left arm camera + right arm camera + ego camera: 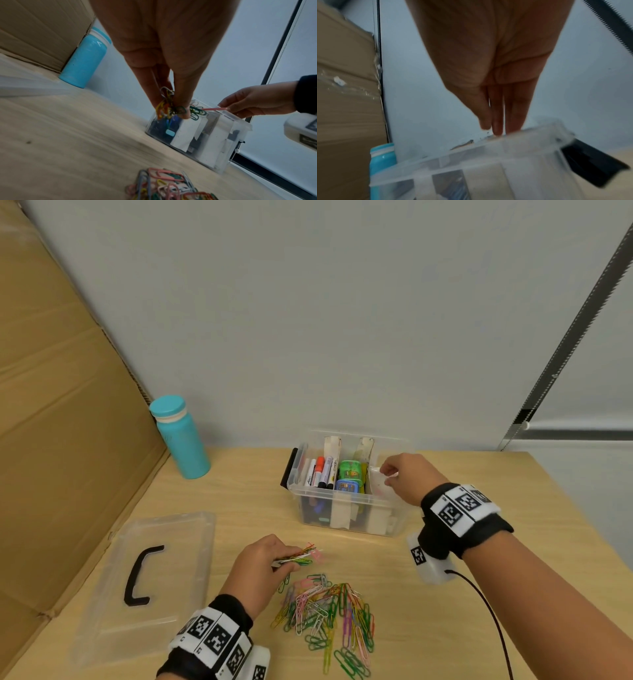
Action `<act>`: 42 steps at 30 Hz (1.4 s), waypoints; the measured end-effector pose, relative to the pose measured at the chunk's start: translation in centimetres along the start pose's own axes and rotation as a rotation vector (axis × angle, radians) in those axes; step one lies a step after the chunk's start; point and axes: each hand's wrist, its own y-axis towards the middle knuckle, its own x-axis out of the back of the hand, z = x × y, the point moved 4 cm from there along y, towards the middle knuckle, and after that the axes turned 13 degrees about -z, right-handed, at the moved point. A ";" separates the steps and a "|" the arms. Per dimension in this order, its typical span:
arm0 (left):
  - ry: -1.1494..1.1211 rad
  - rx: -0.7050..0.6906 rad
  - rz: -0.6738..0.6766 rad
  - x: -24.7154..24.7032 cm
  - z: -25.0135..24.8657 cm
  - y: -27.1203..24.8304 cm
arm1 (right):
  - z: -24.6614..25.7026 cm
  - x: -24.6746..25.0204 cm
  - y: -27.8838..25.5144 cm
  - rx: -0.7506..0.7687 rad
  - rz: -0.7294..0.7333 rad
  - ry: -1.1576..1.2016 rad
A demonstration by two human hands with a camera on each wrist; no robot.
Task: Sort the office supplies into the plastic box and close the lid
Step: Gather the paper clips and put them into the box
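— Where does the plastic box (pixel 346 510) stand?
— Far on the table (pixel 462 611), the water bottle (pixel 181 440) to its left (against the cardboard (pixel 51 405)).
— And nearer?
— The paper clips (pixel 329 614) lie before the box; the lid (pixel 147 577) lies left of them.

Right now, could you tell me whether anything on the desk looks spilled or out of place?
Yes: a heap of coloured paper clips lies loose on the table in front of the box. The left hand pinches a bunch of them. The lid lies off to the left, handle up.
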 end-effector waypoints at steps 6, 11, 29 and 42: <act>-0.018 -0.032 0.020 0.2 -2.7 1.1 | -3.9 -0.5 -5.2 0.043 -0.425 0.136; 0.048 -0.196 0.028 -0.1 -8.8 5.4 | -5.7 -3.7 -6.8 -0.047 -0.378 0.257; 0.599 -0.246 0.518 -11.9 -16.4 16.5 | -5.6 -4.1 -7.0 -0.039 -0.440 0.233; 0.083 -0.273 0.089 0.6 -11.6 7.2 | -4.7 -2.0 -7.5 0.008 -0.375 0.148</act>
